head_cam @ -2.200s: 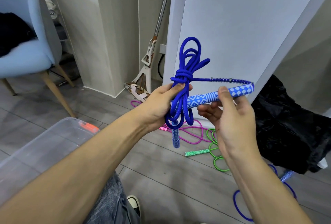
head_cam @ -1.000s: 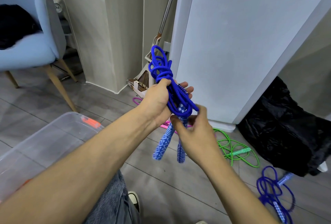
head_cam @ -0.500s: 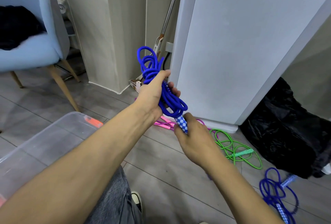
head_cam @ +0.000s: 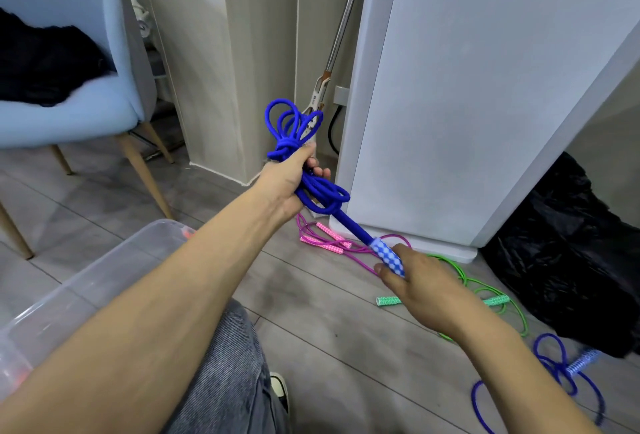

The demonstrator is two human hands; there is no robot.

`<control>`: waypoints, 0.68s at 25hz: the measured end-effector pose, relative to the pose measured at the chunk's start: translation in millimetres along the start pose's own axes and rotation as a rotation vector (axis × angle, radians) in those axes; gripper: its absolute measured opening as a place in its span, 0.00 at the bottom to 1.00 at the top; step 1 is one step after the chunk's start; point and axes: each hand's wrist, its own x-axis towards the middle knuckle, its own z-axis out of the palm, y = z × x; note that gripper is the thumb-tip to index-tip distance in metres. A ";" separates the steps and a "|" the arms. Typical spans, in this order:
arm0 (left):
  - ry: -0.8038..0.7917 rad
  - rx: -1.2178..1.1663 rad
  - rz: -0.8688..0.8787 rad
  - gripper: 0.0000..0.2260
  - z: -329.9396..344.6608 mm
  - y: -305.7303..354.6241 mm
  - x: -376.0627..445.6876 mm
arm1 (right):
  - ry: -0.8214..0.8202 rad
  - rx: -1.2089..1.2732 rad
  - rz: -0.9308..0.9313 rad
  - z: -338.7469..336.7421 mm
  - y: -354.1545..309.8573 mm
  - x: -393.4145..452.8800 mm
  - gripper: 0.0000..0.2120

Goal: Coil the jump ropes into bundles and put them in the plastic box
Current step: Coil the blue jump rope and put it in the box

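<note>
My left hand (head_cam: 287, 184) grips the coiled blue jump rope (head_cam: 294, 128) around its knotted middle, with loops sticking up above my fist. My right hand (head_cam: 422, 284) holds the rope's blue-and-white chequered handle (head_cam: 389, 257), lower right of the bundle, and the stretch between the hands is taut. The clear plastic box (head_cam: 104, 281) sits on the floor at lower left, under my left forearm. Loose on the floor lie a pink rope (head_cam: 329, 243), a green rope (head_cam: 485, 298) and a second blue rope (head_cam: 561, 371).
A white appliance (head_cam: 467, 104) stands straight ahead, with a black bag (head_cam: 571, 253) to its right. A mop (head_cam: 332, 62) leans in the corner beside a wall pillar. A light blue chair (head_cam: 69, 69) with dark clothing stands at left.
My right hand has slid down and to the right along the handle, pulling it away from the bundle. My left hand keeps its grip on the coils, which now sit lower in view.
</note>
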 end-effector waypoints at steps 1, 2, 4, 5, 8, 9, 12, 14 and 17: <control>-0.015 0.023 0.011 0.12 -1.3 4.1 -1.0 | -0.035 0.009 0.007 -1.9 6.1 1.6 0.09; -0.034 0.049 0.005 0.12 -2.5 9.1 -3.9 | -0.054 -0.002 0.026 -3.9 12.9 3.6 0.07; -0.107 0.129 -0.080 0.09 -8.7 16.6 -13.7 | 0.001 -0.219 0.058 -4.7 22.8 8.5 0.08; -0.167 0.183 -0.135 0.07 -11.2 18.0 -20.3 | 0.118 -0.390 0.033 -1.6 25.5 13.3 0.09; -0.309 0.386 -0.190 0.06 -15.1 11.3 -34.4 | 0.463 -0.561 -0.072 4.7 12.6 29.4 0.13; -0.323 0.464 -0.163 0.07 -15.6 6.6 -36.8 | 0.554 -0.557 -0.126 4.1 5.3 35.1 0.14; -0.355 0.605 -0.096 0.11 -18.5 -9.2 -40.6 | 0.639 -0.559 -0.237 -3.3 -21.1 45.4 0.16; -0.401 0.634 -0.071 0.15 -22.4 -17.0 -43.3 | 0.621 -0.575 -0.274 -4.8 -33.5 50.6 0.13; -0.466 0.665 -0.034 0.21 -28.6 -19.2 -43.1 | 0.603 -0.610 -0.264 -8.7 -45.9 59.6 0.11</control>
